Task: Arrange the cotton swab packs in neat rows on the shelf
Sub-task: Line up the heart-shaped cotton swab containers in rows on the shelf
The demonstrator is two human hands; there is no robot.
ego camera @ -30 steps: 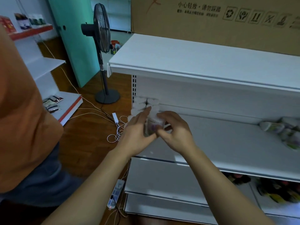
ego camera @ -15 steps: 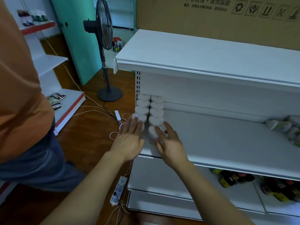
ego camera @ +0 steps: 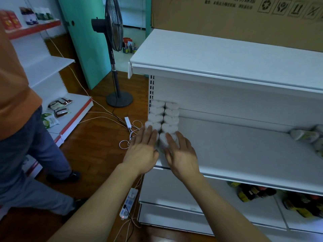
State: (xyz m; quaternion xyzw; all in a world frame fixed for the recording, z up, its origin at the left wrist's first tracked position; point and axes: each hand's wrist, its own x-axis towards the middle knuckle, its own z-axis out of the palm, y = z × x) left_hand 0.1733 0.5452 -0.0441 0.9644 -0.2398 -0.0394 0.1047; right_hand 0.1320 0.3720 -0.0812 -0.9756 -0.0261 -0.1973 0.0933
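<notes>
Heart-shaped white cotton swab packs (ego camera: 170,119) stand in two rows at the left end of the white middle shelf (ego camera: 244,154), running from the back panel to the front edge. My left hand (ego camera: 142,151) lies flat, fingers straight, over the front pack of the left row and hides most of it. My right hand (ego camera: 181,154) is flat too, fingertips resting on the front pack of the right row (ego camera: 163,139). Neither hand grips anything. More swab packs (ego camera: 304,136) lie loose on their sides at the shelf's right end.
A person in an orange top and jeans (ego camera: 19,119) stands at the left. A standing fan (ego camera: 114,49), white cables and a power strip (ego camera: 128,205) are on the wooden floor. A cardboard box (ego camera: 236,20) stands behind the top shelf. Packaged goods (ego camera: 253,192) fill the lower shelf.
One second ago both hands held a swab pack above the rows. It now stands at the front of the right row, and both hands have opened flat over the front packs.
</notes>
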